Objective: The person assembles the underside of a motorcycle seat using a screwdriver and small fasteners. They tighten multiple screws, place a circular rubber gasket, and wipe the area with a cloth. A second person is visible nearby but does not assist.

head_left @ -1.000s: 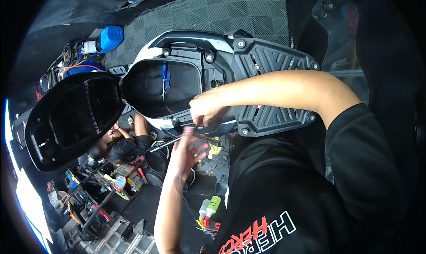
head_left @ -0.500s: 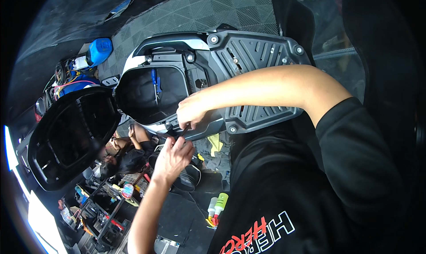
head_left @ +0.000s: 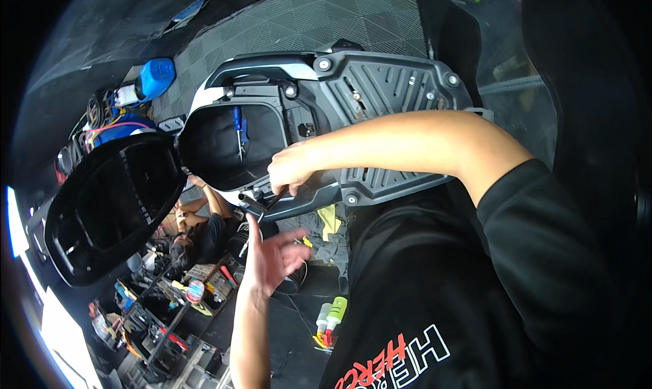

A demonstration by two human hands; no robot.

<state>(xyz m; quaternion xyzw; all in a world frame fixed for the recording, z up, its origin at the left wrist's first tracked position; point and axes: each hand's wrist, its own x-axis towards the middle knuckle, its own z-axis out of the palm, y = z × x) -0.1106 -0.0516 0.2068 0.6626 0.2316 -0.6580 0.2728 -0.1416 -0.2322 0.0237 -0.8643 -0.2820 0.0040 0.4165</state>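
My right hand [head_left: 291, 170] reaches across a ridged dark plate [head_left: 397, 83] on a scooter, its fingers closed round the dark shaft of what looks like a T-handle wrench [head_left: 252, 203]. The tool is by the near edge of the scooter's under-seat compartment [head_left: 204, 134]; where its tip meets the body is hidden. Just below the tool's crossbar, my left hand [head_left: 275, 258] is open with spread fingers, its thumb pointing up close to the bar. Inside the compartment lies a blue-handled screwdriver [head_left: 238, 121].
The raised black seat [head_left: 102, 216] hangs at the left. Beyond it sits another person [head_left: 197, 236], low down. A tool rack [head_left: 163, 328] stands at lower left, spray bottles [head_left: 333, 314] near my body. A blue container [head_left: 155, 77] is at the far left.
My left hand has come off the tool and opened, moving slightly down and right. The crossbar now shows. My right hand stays nearly in place; the other person has shifted.
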